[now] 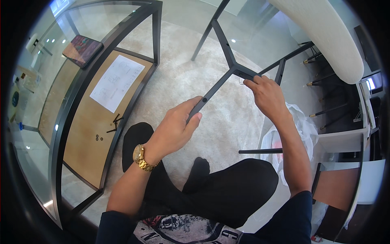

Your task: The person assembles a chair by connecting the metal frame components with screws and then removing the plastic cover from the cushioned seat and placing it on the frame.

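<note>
A black metal furniture frame [221, 83] with three arms meeting at a Y-shaped joint is held up in front of me, its legs reaching outward. My left hand [172, 128] is wrapped around the near arm of the frame, close to a round hole in the bar. On the right-hand arm, just beside the joint, my right hand [266, 95] pinches a thin bent silver hex key [241, 81] against the bar. The fingers partly hide the key, so whether its tip sits in a bolt cannot be seen.
At left stands a glass-topped table [152, 34] with a phone [82, 51] on the glass. Its brown lower shelf [83, 160] bears an instruction sheet [118, 81], black bolts [116, 121] and washers [98, 138]. A plastic bag [300, 130] lies right, on a pale rug [227, 134].
</note>
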A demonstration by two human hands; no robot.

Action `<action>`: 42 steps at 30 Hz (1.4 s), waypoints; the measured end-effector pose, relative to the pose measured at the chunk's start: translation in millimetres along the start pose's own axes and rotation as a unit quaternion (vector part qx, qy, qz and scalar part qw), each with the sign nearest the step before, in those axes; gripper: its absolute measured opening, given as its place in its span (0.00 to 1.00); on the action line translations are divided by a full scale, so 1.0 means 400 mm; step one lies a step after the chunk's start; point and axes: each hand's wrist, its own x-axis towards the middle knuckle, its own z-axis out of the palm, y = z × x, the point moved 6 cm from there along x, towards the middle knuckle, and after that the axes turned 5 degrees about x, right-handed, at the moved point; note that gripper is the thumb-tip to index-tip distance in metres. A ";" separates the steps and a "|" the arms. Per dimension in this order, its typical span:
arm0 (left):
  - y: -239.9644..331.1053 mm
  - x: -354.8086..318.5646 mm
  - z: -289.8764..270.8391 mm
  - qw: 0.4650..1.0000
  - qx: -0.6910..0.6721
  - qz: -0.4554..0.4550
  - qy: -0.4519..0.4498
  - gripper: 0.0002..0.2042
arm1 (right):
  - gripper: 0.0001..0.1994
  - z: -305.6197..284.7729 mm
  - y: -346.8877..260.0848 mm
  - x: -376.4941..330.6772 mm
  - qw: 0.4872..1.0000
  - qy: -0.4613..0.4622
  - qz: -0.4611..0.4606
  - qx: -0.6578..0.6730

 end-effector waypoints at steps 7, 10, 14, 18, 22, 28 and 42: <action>0.002 -0.004 -0.007 1.000 0.009 0.017 0.016 0.22 | 0.18 -0.009 0.001 0.034 1.000 -0.022 0.010 0.020; -0.002 -0.003 -0.007 0.999 0.007 0.027 0.018 0.22 | 0.18 -0.008 0.002 0.038 0.999 -0.029 0.014 0.021; -0.003 -0.002 -0.004 0.999 0.001 0.031 0.016 0.22 | 0.17 -0.010 -0.001 0.040 0.998 -0.045 0.037 0.005; -0.008 -0.003 -0.008 0.999 0.005 0.039 0.019 0.23 | 0.15 -0.028 -0.019 0.051 0.999 -0.045 0.018 -0.022; -0.008 -0.003 -0.009 0.999 0.007 0.048 0.019 0.23 | 0.13 -0.031 -0.020 0.063 0.997 -0.054 0.010 -0.052; -0.004 -0.001 -0.007 0.999 -0.002 0.031 0.003 0.23 | 0.10 -0.051 -0.038 0.111 0.988 -0.080 -0.048 -0.124; 0.008 -0.002 -0.013 0.999 0.010 0.006 -0.033 0.24 | 0.15 0.051 -0.019 -0.008 0.972 0.216 0.086 -0.021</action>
